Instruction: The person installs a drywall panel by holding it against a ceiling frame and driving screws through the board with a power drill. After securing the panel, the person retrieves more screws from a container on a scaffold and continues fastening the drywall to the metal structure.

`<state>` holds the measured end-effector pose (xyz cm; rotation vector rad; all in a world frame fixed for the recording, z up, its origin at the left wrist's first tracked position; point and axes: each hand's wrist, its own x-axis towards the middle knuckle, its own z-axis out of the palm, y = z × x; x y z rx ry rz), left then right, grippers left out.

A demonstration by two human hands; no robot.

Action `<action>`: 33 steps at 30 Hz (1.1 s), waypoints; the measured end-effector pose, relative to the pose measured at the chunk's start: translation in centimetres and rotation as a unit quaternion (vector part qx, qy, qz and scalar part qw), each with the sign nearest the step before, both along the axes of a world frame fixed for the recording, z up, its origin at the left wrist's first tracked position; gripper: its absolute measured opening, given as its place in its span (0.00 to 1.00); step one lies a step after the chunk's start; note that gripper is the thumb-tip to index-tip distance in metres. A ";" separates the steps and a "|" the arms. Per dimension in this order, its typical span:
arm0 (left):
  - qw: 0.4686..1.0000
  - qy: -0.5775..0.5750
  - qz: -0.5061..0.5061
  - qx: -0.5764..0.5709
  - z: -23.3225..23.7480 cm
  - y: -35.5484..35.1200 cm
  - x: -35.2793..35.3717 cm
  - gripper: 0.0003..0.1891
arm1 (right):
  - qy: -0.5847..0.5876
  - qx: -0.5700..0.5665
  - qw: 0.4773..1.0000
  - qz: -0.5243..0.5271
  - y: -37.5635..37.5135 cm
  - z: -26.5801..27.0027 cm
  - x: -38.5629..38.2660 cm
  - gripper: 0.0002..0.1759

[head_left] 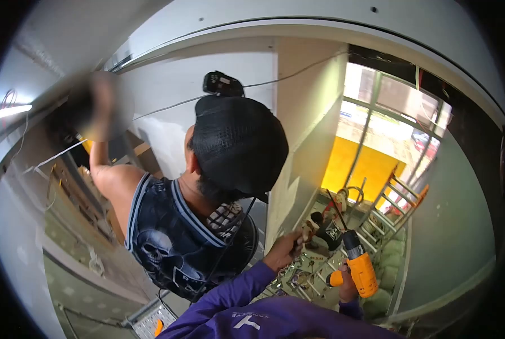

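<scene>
My right hand (348, 284) is wrapped round the grip of an orange and black cordless drill (361, 270). A long thin bit (337, 210) sticks out of its chuck, pointing up and slightly left. My left hand (285, 250), at the end of a purple sleeve, is raised in front of me to the left of the drill. Its fingers are curled together, and whatever they may hold is too small to make out. Close on my left stands a co-worker (190, 237) in a black cap and dark sleeveless top, one arm raised; that hand is blurred.
A stepladder (391, 206) stands on the floor below, by a large window (371, 130). Another person (327, 229) is down there among scattered items. A perforated metal platform (156, 322) lies at lower left. A ceiling edge (297, 25) runs overhead, and a lit tube lamp (8, 113) hangs far left.
</scene>
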<state>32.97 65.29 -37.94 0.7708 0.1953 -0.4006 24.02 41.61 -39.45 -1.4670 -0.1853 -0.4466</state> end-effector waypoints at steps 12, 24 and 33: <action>0.990 -0.015 0.081 -0.111 6.3 -8.6 2.9 0.16 | 0.045 0.355 0.924 0.136 -3.1 -14.9 -4.2 0.26; 0.994 -0.010 0.107 -0.036 3.1 -8.8 3.1 0.11 | 0.053 -0.057 0.991 -0.110 -1.2 -11.0 -6.8 0.25; 0.982 -0.057 0.180 -0.001 1.6 -4.9 1.8 0.13 | 0.147 -0.260 0.951 -0.084 -0.4 -7.1 -7.3 0.19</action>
